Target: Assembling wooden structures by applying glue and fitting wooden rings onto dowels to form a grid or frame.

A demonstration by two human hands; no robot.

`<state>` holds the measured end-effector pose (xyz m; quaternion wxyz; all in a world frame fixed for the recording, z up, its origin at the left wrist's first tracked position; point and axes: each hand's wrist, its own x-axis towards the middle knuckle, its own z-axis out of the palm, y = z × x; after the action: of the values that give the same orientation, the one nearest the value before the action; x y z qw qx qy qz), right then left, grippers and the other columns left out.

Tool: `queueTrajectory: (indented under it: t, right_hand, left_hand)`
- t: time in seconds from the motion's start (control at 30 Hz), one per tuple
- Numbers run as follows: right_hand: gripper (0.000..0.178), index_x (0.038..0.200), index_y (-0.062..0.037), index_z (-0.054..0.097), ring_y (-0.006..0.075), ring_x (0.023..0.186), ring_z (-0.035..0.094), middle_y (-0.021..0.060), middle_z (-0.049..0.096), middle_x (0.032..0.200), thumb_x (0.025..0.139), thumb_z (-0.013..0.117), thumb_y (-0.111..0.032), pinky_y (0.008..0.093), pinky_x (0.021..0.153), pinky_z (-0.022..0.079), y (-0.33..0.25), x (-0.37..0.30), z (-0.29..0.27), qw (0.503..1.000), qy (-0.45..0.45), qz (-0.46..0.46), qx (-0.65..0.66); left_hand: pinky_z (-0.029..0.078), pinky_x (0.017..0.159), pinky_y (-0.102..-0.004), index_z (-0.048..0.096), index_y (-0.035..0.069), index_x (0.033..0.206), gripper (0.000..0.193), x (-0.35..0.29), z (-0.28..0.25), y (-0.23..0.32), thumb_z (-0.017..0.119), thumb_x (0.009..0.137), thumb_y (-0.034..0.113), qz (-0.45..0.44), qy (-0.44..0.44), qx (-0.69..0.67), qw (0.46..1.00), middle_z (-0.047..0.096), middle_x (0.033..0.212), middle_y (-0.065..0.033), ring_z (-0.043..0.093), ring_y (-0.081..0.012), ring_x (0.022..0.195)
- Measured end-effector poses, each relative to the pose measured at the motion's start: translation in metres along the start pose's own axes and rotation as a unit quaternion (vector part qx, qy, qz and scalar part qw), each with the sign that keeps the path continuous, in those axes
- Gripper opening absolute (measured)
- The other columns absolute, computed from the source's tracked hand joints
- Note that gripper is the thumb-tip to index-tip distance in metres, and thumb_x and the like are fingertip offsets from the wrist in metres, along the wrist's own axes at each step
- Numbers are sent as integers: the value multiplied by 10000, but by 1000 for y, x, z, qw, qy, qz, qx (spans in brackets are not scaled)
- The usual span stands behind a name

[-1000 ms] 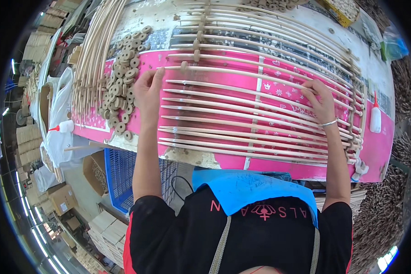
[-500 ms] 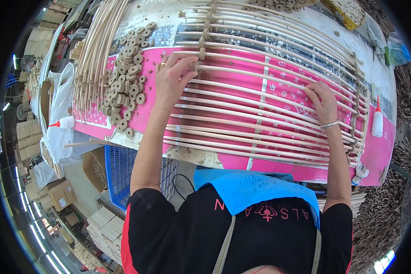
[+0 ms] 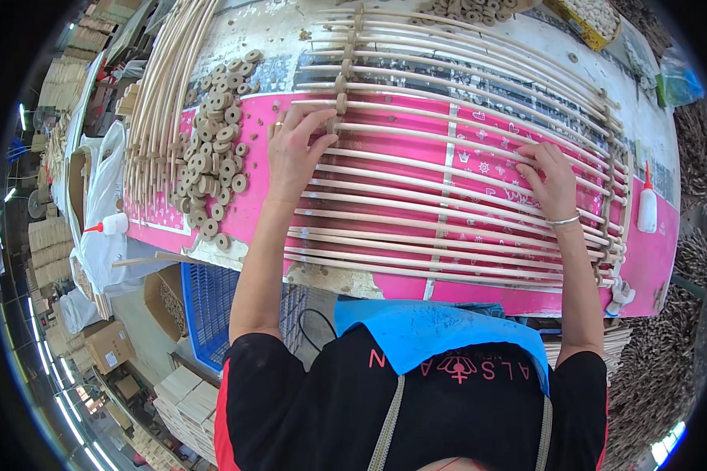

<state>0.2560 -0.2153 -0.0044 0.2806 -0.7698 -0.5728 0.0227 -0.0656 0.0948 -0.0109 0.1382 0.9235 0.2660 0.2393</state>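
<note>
Long pale wooden rods [image 3: 416,166] lie side by side across the table, many carrying small brown discs with a centre hole. My left hand [image 3: 294,155] is closed at the left end of one rod, thumb and forefinger pinching a brown disc [image 3: 332,125] there. Above that disc, more discs form a column along the other rods' left ends. Toward the rods' right ends, my right hand [image 3: 551,182] has its fingers curled, thumb and fingertips against a rod. Whether they grip it firmly is hard to see. A loose pile of discs [image 3: 210,161] sits left of my left hand.
A bundle of rods [image 3: 159,102] lies at the far left. White bottles with red tips stand at left [image 3: 115,224] and right [image 3: 647,210]. A yellow box [image 3: 597,23] of pale pieces sits at the back right. Below the table's front edge is a blue plastic crate [image 3: 204,314].
The view has shifted slightly. My left hand stays at the disc on the rod's left end. My right hand has its fingers slightly more curled near the same rods.
</note>
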Motion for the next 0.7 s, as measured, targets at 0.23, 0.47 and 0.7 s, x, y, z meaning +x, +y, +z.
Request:
queueTrajectory:
  t: [0.23,0.47,0.7]
  right_hand:
    - [141,1014,-24,712,283,902,647,103,661,950,882,743,-64,385,803,507,-4,3,-4,997,18,32,69]
    - [104,1036,19,699,228,932,680,110,663,1006,941,690,-23,316,800,570,25,26,-30,995,67,19,77]
    - [137,1086,16,695,194,941,696,90,659,1029,961,680,-39,293,864,584,65,37,-19,990,55,57,121]
  left_hand:
    - [391,1038,-426,714,237,1309,535,0,-17,13,841,789,252,24,27,55,998,665,1202,8,603,-242,1159]
    - [441,1034,-396,656,102,1404,503,1,-45,-6,753,950,296,-80,159,-54,983,643,1300,-101,601,-259,1211]
    - [490,997,-393,663,52,1369,417,-25,-44,-39,718,980,192,-144,149,-76,975,679,1189,-127,629,-268,1143]
